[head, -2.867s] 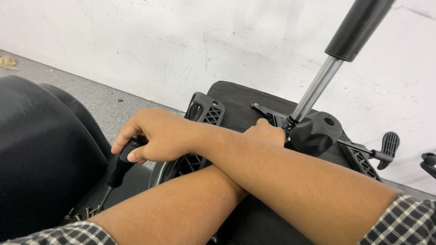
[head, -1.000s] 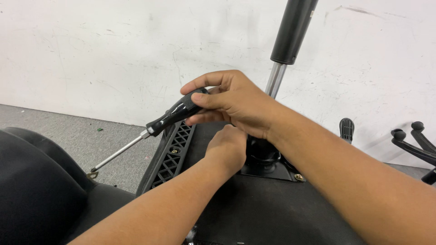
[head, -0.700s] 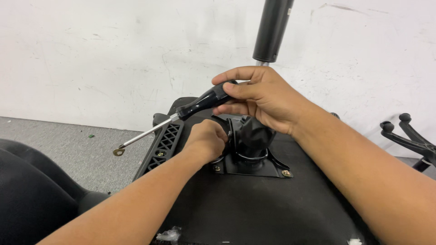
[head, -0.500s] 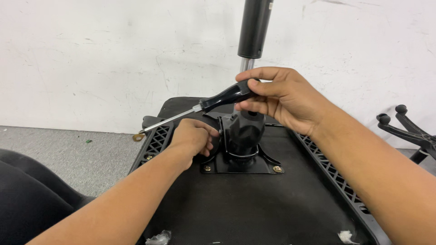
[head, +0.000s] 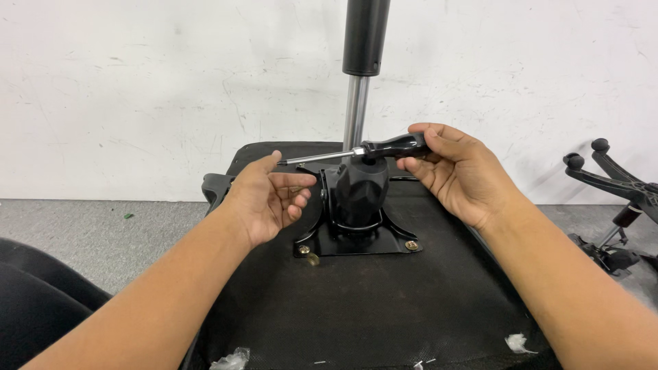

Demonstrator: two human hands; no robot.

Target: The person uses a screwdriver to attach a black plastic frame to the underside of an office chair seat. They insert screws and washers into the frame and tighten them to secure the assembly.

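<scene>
Screwdriver point(head: 370, 149), black-handled with a slim metal shaft, lies nearly level above the middle of the scene, its tip pointing left. Right hand point(head: 458, 171) grips the handle, fingers curled over the top and thumb underneath, so the tool sits at the far left edge of that hand. Left hand point(head: 269, 197) is half open with the palm turned right and the fingers loosely bent, holding nothing; its fingertips point(head: 275, 158) reach up to the tip of the shaft, and whether they touch it cannot be told.

Just below the shaft stands a black chair mechanism point(head: 359, 205), a domed housing on a flat plate, between the two hands. Brass-coloured bolts point(head: 411, 244) show at the plate's near corners. The plate sits on the black underside of a seat point(head: 356, 308), which fills the near part of the scene. A gas lift cylinder point(head: 361, 62), silver below and black above, rises straight up from the housing toward the far white wall point(head: 137, 89).

Small scraps of clear plastic wrap point(head: 233, 358) lie on the seat's near edge, left and right. No labels or signs show. A black chair base with castors point(head: 610, 175) lies on the grey floor point(head: 82, 226) at the far right.
</scene>
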